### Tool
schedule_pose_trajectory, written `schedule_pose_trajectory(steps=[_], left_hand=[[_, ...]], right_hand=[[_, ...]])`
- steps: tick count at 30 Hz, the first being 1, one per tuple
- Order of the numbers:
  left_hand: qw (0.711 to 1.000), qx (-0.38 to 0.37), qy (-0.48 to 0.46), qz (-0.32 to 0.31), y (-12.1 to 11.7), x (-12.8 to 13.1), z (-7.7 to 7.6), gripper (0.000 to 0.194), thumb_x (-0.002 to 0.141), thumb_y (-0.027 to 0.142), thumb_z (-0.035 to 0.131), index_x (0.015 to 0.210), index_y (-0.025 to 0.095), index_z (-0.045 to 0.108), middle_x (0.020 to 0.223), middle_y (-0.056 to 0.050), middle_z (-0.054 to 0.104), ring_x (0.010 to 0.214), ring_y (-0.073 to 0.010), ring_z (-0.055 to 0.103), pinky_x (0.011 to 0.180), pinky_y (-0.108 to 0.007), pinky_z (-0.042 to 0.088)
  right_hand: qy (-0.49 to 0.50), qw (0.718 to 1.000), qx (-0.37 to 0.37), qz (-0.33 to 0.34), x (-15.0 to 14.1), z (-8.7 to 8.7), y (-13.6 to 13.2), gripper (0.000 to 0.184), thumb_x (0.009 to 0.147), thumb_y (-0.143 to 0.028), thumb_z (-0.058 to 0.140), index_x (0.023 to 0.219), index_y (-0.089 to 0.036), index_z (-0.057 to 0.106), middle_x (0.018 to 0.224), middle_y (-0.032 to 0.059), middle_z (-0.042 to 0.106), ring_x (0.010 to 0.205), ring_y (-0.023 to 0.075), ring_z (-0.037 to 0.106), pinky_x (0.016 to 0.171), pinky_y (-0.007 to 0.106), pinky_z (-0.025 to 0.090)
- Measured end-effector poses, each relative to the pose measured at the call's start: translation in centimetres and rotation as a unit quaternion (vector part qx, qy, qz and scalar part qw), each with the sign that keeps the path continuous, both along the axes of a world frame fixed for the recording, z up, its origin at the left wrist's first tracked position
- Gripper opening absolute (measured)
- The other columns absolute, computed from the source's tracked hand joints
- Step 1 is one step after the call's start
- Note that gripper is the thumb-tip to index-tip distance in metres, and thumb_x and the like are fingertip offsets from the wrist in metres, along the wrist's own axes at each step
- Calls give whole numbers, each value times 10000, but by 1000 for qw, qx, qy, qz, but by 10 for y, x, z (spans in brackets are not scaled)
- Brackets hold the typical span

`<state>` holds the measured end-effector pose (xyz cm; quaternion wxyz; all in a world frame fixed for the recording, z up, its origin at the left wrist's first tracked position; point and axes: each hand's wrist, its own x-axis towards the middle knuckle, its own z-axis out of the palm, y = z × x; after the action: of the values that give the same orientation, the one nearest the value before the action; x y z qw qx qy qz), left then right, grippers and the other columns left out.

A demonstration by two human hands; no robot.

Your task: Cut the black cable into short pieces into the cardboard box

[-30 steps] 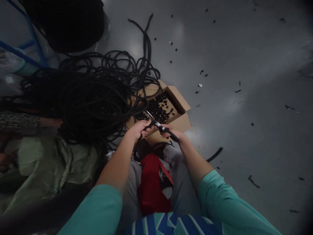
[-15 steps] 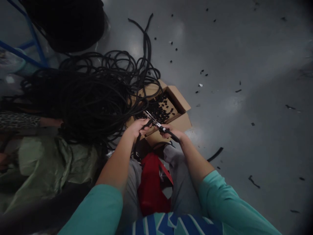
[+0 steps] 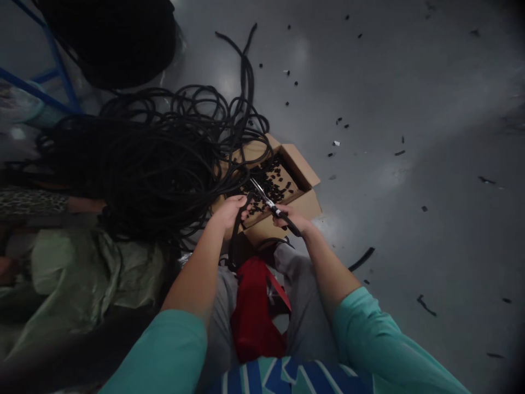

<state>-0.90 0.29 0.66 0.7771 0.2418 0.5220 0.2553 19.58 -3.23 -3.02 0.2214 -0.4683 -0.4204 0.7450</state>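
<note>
Over a cardboard box (image 3: 305, 169), my right hand (image 3: 293, 218) is closed around the black handles of a pair of scissors (image 3: 268, 202). Their metal blades point up and left, slightly apart. My left hand (image 3: 232, 210) pinches a length of black cord (image 3: 235, 235) near its end, and the rest hangs down toward my feet. A small gap separates the cord's end from the blades. Many short black cut pieces (image 3: 273, 183) lie inside the box. A large tangle of black cord (image 3: 156, 158) lies left of the box, some loops crossing its edge.
Black scraps (image 3: 400, 152) are scattered over the grey floor (image 3: 410, 82). A big dark bundle (image 3: 110, 38) and a blue metal frame (image 3: 61, 71) stand at upper left. Another person's arm (image 3: 84, 205) reaches in at left, above green cloth (image 3: 94, 268). Red fabric (image 3: 256, 312) hangs between my legs.
The scissors have moved slightly right, away from the cord that they were touching. My left hand has stayed nearly in place, with the cord's end now tipped more upward.
</note>
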Motion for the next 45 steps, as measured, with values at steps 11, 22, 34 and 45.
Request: schedule_pose_trajectory(steps=[11, 22, 34, 45], left_hand=[[998, 49, 33, 26, 0, 8, 0, 111, 660, 140, 609, 710, 103, 518, 600, -9, 558, 440, -53, 474, 413, -178, 337], [998, 56, 36, 11, -9, 21, -2, 191, 652, 207, 653, 706, 124, 490, 548, 10, 557, 378, -38, 437, 347, -155, 272], [1000, 11, 5, -14, -4, 9, -1, 187, 662, 233, 647, 668, 103, 513, 536, -3, 530, 338, -23, 382, 312, -146, 224], [996, 67, 56, -11, -2, 7, -4, 181, 624, 203, 670, 705, 106, 540, 576, -5, 553, 407, -58, 470, 373, -175, 328]], right_hand=[[-6, 998, 27, 64, -2, -10, 1, 626, 472, -103, 584, 1093, -172, 541, 723, -32, 508, 725, 132, 465, 688, 260, 360], [-16, 996, 75, 42, -8, -16, -2, 652, 496, -110, 573, 1141, -195, 524, 870, 0, 550, 776, 143, 466, 734, 285, 383], [-28, 995, 87, 34, -7, -7, -1, 566, 486, -113, 578, 1047, -171, 619, 711, -22, 548, 669, 119, 467, 652, 254, 376], [-58, 995, 73, 40, -9, -4, -1, 485, 496, -146, 571, 975, -135, 642, 532, -66, 440, 523, 76, 393, 527, 208, 322]])
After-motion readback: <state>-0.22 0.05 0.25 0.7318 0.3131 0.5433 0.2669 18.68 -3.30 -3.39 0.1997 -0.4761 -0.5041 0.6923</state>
